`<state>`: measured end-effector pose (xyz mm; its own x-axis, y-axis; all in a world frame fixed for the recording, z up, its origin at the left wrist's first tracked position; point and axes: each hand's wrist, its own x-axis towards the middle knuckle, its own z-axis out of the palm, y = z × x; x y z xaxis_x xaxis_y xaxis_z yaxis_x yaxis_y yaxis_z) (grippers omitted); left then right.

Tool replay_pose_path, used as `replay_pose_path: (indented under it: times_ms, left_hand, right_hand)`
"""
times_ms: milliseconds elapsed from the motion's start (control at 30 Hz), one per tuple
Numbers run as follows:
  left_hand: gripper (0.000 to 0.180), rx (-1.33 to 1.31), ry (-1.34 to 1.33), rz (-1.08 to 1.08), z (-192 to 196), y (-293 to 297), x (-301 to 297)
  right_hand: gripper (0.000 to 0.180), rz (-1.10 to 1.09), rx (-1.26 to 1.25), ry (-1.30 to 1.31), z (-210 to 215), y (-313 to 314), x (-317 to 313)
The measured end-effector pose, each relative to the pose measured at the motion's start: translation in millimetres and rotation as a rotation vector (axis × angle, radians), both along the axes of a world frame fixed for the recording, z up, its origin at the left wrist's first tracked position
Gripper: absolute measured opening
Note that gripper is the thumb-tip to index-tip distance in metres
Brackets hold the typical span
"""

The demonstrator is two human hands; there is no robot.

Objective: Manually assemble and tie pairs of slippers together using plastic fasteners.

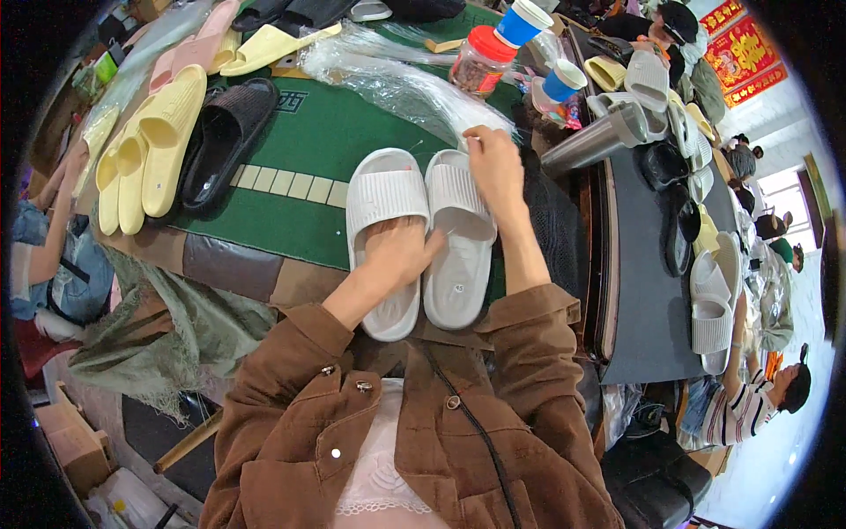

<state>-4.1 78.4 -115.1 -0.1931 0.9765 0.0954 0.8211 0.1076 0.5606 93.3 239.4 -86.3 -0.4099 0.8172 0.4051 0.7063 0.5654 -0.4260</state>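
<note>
Lying side by side, touching, at the near edge of the green worktop [291, 150]: a pair of white slides, left slide [384, 231] and right slide [460, 238], toes pointing away. Pressing flat on the footbed of the left slide, fingers spread and lapping onto the right one: left hand [401, 251], grip released, nothing clasped. Pinching at the far strap edge of the right slide: right hand [493, 163], fingertips clenched on something small there, possibly the mouth of the clear plastic bags [397, 84] fanning out just behind; too small to tell which.

Judging by this: pairing and aligning looking done, bagging or wrapping not yet done, the pair lying bare on the worktop.

Waiting to the left: yellow slides [145, 154] beside a black slide [220, 141], pink ones farther back. Standing behind the bags: a red-lidded jar [480, 62] and two blue paper cups [520, 22]. Crowding the right side, near the right forearm: a steel flask [590, 141] lying tilted, more pale and black slides on a dark worktop. Sitting around: other people, a sleeve at far left, a striped one at lower right.
</note>
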Motion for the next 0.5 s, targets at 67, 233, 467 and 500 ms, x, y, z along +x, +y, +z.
replay_pose_path:
  times_ms: [67,233,467,500]
  left_hand:
    - [0.057,0.038,0.007,-0.022,0.7,1.5,-1.4]
    - [0.057,-0.107,-0.086,-0.03,10.2,1.8,0.2]
    - [0.054,-0.019,0.001,0.0,-3.6,0.9,0.4]
    - [0.054,-0.021,0.002,-0.004,-3.5,0.8,0.9]
  right_hand:
    - [0.017,0.03,-0.033,0.105,3.8,8.7,12.2]
    - [0.02,-0.081,-0.132,0.048,8.9,21.2,36.1]
    - [0.024,-0.191,-0.186,-0.312,3.7,8.8,29.9]
    - [0.024,-0.144,-0.223,-0.275,1.2,9.5,30.5]
